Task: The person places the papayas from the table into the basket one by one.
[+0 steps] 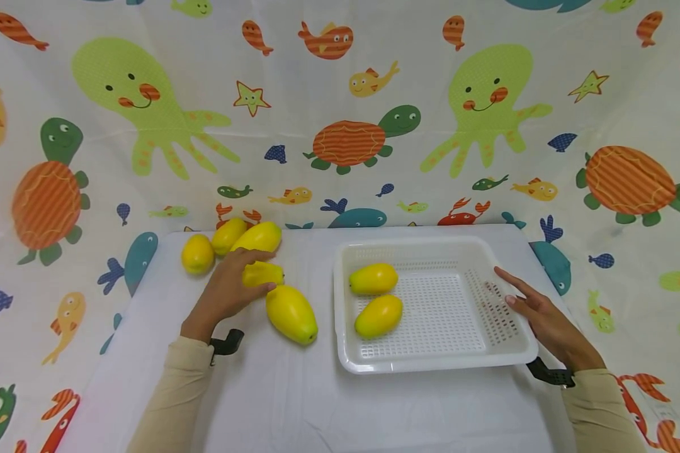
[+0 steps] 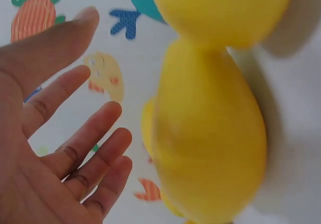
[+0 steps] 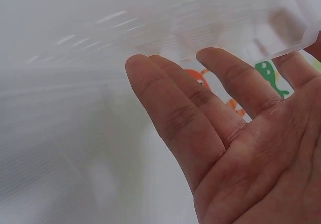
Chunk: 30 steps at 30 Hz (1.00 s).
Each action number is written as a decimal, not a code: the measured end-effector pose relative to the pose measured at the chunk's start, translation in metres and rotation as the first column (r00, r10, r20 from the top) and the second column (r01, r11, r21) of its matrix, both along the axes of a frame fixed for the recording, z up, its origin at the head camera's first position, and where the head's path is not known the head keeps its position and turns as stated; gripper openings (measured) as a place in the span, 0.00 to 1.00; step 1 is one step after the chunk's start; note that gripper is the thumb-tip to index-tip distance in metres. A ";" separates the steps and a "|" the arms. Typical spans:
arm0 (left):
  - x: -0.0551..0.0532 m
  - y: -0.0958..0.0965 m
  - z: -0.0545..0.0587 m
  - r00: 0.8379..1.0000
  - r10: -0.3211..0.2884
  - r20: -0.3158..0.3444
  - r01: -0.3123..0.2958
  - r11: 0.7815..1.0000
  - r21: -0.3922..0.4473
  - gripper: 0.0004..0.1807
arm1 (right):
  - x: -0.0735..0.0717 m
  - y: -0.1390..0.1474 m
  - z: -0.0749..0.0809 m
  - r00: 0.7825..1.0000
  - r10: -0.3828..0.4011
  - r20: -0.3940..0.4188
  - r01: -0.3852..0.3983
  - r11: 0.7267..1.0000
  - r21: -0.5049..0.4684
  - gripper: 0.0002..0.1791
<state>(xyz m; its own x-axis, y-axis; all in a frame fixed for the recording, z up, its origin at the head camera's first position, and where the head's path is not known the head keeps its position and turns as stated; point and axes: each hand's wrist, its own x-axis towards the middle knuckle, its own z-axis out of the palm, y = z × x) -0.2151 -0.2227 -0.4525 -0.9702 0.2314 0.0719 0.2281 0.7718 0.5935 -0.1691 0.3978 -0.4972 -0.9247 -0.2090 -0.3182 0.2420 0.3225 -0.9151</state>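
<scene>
My left hand (image 1: 232, 286) reaches over a yellow papaya (image 1: 262, 274) on the left of the table, thumb and fingers spread around it. In the left wrist view, a gap shows between those fingers (image 2: 103, 156) and the papaya (image 2: 210, 133). Another papaya (image 1: 291, 314) lies just in front of it. My right hand (image 1: 549, 324) holds the right rim of a white plastic basket (image 1: 425, 366), thumb and index tips on the rim. Its other fingers (image 3: 170, 113) lie against the basket's outer side. Two papayas (image 1: 373, 279) lie in the left part of the basket.
Behind the left hand, several more papayas (image 1: 198, 255) sit at the table's back left corner. A white cloth covers the table (image 1: 283, 402). A sea-animal patterned curtain (image 1: 294, 126) hangs behind and around the table.
</scene>
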 end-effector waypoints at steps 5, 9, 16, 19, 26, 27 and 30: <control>0.001 -0.023 -0.008 0.995 0.079 0.053 -0.079 0.997 -0.006 0.34 | 0.000 0.000 -0.001 1.000 -0.003 -0.008 0.003 1.000 -0.015 0.35; -0.001 -0.032 -0.013 0.994 0.091 0.066 -0.090 0.996 -0.025 0.35 | 0.001 0.000 -0.001 1.000 -0.008 -0.012 0.008 1.000 -0.023 0.35; -0.005 -0.040 -0.024 0.993 0.097 0.071 -0.092 0.993 -0.068 0.34 | 0.001 -0.001 -0.001 1.000 -0.002 -0.007 0.002 1.000 -0.022 0.35; -0.007 -0.042 -0.025 0.992 0.097 0.084 -0.090 0.993 -0.079 0.34 | 0.001 -0.001 0.000 1.000 0.000 -0.009 0.000 1.000 -0.022 0.35; -0.011 -0.042 -0.031 0.990 0.035 0.136 -0.022 0.996 -0.092 0.39 | 0.002 -0.001 0.000 1.000 -0.012 0.002 0.012 1.000 -0.021 0.35; -0.010 -0.042 -0.032 0.989 0.029 0.145 -0.017 0.996 -0.087 0.40 | 0.002 -0.001 -0.001 1.000 -0.007 0.000 0.007 1.000 -0.021 0.35; -0.008 -0.042 -0.035 0.985 0.035 0.168 -0.025 0.998 -0.061 0.41 | 0.001 -0.001 0.000 1.000 -0.002 0.000 0.002 1.000 -0.022 0.35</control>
